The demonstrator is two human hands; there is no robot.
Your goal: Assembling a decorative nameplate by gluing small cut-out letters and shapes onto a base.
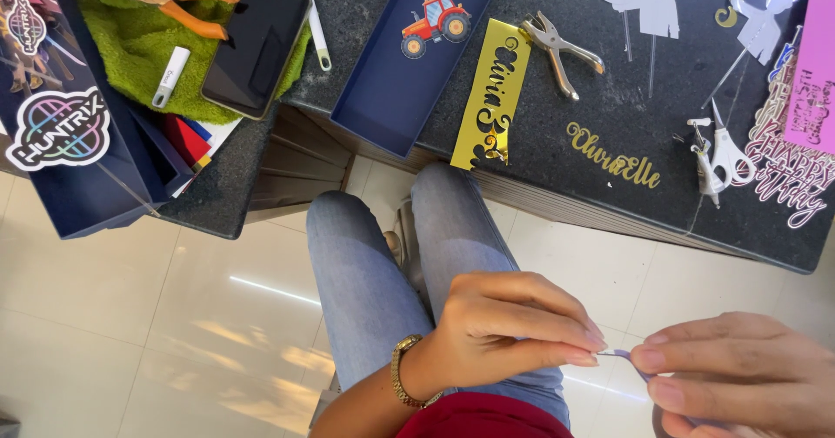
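Hands, low in the head view, over the lap and pale tiled floor (130,316). Left hand (504,320), gold wristwatch (402,373) on the wrist, fingers closed in a pinch on one end of a thin pale lilac strip (628,357). Right hand (739,373) closed on the other end of the same strip, thumb and forefinger pressed together; the strip spans the small gap between the two hands.

Blue jeans (374,264) below and behind the hands.

Dark speckled counter (609,107) above the knees, carrying:
- navy open box (383,99) with a red tractor cut-out (437,22) in it;
- gold mirrored strip with cut-out script (490,99), just beside the box;
- metal hole punch (561,51);
- gold script cut-out (614,165);
- small white scissors (720,160);
- white silhouette toppers on sticks (639,3);
- pink card (813,81), far right.

Second counter section at left: green towel (130,46) bearing orange-handled pliers (178,3), a dark phone (257,42) and a white tube (170,77).
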